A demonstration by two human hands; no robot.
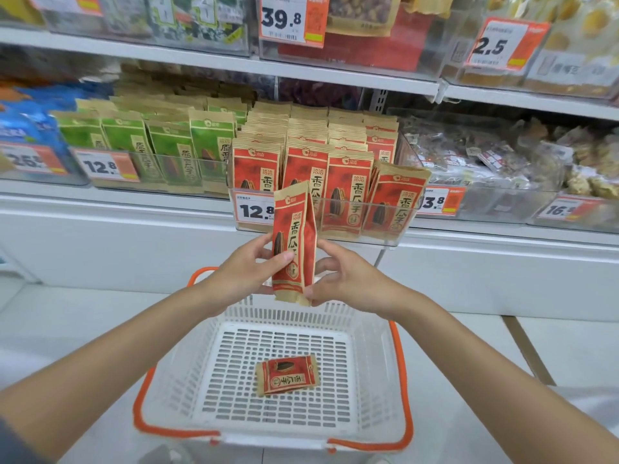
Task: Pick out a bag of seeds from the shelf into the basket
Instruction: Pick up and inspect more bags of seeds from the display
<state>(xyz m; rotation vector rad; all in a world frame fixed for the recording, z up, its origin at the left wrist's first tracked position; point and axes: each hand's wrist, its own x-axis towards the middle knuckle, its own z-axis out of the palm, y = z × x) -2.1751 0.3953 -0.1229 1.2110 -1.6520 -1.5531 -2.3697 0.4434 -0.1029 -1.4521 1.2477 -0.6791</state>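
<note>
- Both hands hold one red bag of seeds (294, 242) upright in the air, above the far end of the basket and in front of the shelf.
- Left hand (246, 274) grips the bag's left edge, thumb curled across the printed front, fingers behind it.
- Right hand (346, 279) pinches the bag's lower right corner between thumb and fingers, with the upper fingers touching its right side.
- Red packaging with tan paper edges shows a dark sunflower seed picture and large Chinese characters down the front.
- Below the hands sits a white plastic basket (368, 363) with a slotted floor and orange handles (403, 380).
- One second red bag (287, 375) already lies flat on the basket floor, near the middle, turned sideways.
- Behind the held bag, a clear tray (395, 237) juts out from the shelf (134, 202), filled with rows of matching red bags (348, 195) standing upright.
- Left of that tray, green bags of seeds (170, 155) stand in their own rows.
- Price tags hang on the tray fronts: 12.8 (254, 211) just behind the held bag, another 12.8 (100, 166) under the green bags.
- Higher shelves carry other snack packets, blurred, with tags reading 39.8 (281, 18) and 2.5 (490, 46).
</note>
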